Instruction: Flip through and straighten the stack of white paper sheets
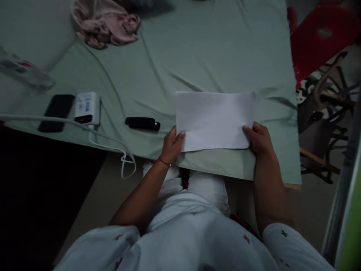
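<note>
Head view, looking down, with the white sheet as the centre of the dial: you have it held out in front of you, long side running from nine to three o'clock, its near edge toward your lap at six and its upward face looking plain. Your left grip is at eight o'clock, pinching the lower left corner with the thumb on top; your right grip is near four, pinching the right edge the same way, the other fingers mostly hidden. The sheet is over the near part of a green-covered table; whether it rests there or is lifted, you cannot tell from this angle. The step in hand seems to be holding the paper spread between both hands. A move from here would call for light, matched pinches, as thin paper could bow or crease if one side pulls harder. Toward nine o'clock lie a black oblong object, just beyond your left grip, then a white device with a cable and a dark phone.
</note>
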A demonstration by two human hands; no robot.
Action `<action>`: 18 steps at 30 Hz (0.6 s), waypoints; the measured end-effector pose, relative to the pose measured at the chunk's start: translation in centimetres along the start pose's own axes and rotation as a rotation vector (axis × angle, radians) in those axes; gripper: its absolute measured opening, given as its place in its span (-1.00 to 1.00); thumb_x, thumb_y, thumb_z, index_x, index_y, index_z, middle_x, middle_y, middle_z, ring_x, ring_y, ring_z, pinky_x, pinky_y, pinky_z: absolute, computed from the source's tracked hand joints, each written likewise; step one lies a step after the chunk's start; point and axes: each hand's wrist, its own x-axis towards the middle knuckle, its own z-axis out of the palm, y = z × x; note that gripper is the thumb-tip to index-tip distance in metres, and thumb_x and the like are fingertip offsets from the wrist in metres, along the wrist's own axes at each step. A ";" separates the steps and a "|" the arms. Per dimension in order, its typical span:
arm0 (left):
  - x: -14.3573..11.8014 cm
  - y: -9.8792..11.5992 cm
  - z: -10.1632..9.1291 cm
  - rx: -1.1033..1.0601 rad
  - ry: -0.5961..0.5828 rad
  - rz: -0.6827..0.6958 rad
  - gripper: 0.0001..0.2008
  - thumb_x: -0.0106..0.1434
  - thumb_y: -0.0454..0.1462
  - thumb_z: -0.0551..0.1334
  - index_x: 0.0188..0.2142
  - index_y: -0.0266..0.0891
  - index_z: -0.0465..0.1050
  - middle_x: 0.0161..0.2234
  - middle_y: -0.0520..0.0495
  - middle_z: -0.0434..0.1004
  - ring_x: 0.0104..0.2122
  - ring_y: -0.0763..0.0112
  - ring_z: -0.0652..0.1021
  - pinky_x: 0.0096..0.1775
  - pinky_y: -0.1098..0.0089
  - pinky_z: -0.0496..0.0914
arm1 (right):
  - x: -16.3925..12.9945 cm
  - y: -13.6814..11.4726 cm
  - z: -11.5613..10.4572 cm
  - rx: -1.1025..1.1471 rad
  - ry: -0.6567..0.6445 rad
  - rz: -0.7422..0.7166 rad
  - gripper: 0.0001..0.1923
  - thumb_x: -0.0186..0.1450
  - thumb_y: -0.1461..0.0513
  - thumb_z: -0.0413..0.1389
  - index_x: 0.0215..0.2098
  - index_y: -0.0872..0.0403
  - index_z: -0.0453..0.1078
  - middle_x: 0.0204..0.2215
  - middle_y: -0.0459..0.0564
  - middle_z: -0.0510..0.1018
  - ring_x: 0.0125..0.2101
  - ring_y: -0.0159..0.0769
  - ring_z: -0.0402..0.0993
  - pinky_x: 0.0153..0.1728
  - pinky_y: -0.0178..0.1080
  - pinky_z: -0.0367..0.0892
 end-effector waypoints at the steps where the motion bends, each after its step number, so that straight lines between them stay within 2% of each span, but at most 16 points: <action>1: 0.0 0.0 0.0 -0.015 -0.001 0.001 -0.54 0.40 0.10 0.22 -0.04 -0.24 0.52 -0.13 -0.17 0.68 -0.11 0.20 0.63 -0.07 0.28 0.49 | 0.1 0.1 0.0 0.012 0.007 -0.006 -0.59 0.08 -0.03 0.43 -0.21 0.02 0.61 -0.40 -0.11 0.63 -0.45 -0.29 0.46 -0.38 -0.22 0.39; 5: 0.1 -0.5 0.1 -0.078 -0.029 -0.013 -0.57 0.29 -0.01 0.35 0.00 -0.23 0.48 -0.09 -0.18 0.68 -0.12 0.20 0.64 -0.07 0.28 0.51 | 0.4 0.4 0.4 0.049 0.118 -0.087 -0.58 0.07 -0.06 0.42 -0.23 -0.01 0.57 -0.40 -0.13 0.62 -0.41 -0.30 0.47 -0.31 -0.23 0.41; 9: 0.2 -0.9 0.2 -0.098 -0.069 -0.054 -0.68 0.25 -0.07 0.36 -0.12 -0.21 0.51 -0.25 -0.08 0.65 -0.27 0.26 0.60 -0.20 0.32 0.48 | 0.6 0.6 0.8 0.078 0.168 -0.146 -0.57 0.06 -0.08 0.42 -0.25 -0.01 0.54 -0.37 -0.13 0.62 -0.39 -0.32 0.47 -0.27 -0.24 0.41; 11: 0.3 -0.7 0.2 -0.063 -0.042 -0.073 -0.73 0.28 -0.04 0.33 -0.24 -0.20 0.50 -0.38 -0.02 0.57 -0.37 0.32 0.53 -0.30 0.36 0.41 | 0.6 0.7 0.8 0.090 0.166 -0.157 -0.58 0.07 -0.07 0.43 -0.25 -0.01 0.54 -0.36 -0.14 0.62 -0.39 -0.34 0.46 -0.27 -0.25 0.41; 14: 0.2 0.0 0.1 -0.015 0.030 -0.085 -0.63 0.36 0.04 0.26 -0.38 -0.19 0.43 -0.50 0.06 0.41 -0.46 0.40 0.40 -0.38 0.39 0.28 | 0.5 0.6 0.8 0.054 0.160 -0.151 -0.58 0.08 -0.08 0.42 -0.29 0.00 0.52 -0.40 -0.16 0.59 -0.42 -0.36 0.42 -0.31 -0.27 0.37; 16: 0.2 0.4 0.1 -0.056 0.038 -0.086 -0.60 0.36 0.09 0.26 -0.37 -0.18 0.42 -0.50 0.07 0.38 -0.46 0.41 0.39 -0.39 0.39 0.27 | 0.5 0.5 0.8 0.017 0.173 -0.144 -0.57 0.08 -0.10 0.39 -0.29 0.00 0.48 -0.42 -0.15 0.56 -0.43 -0.34 0.40 -0.33 -0.26 0.37; 18: 0.2 0.7 0.1 -0.150 -0.009 -0.090 -0.61 0.29 0.10 0.33 -0.29 -0.17 0.43 -0.48 0.07 0.45 -0.45 0.40 0.44 -0.37 0.39 0.31 | 0.7 0.3 0.8 0.005 0.210 -0.150 -0.55 0.07 -0.13 0.36 -0.30 -0.02 0.44 -0.42 -0.15 0.54 -0.42 -0.32 0.42 -0.32 -0.23 0.39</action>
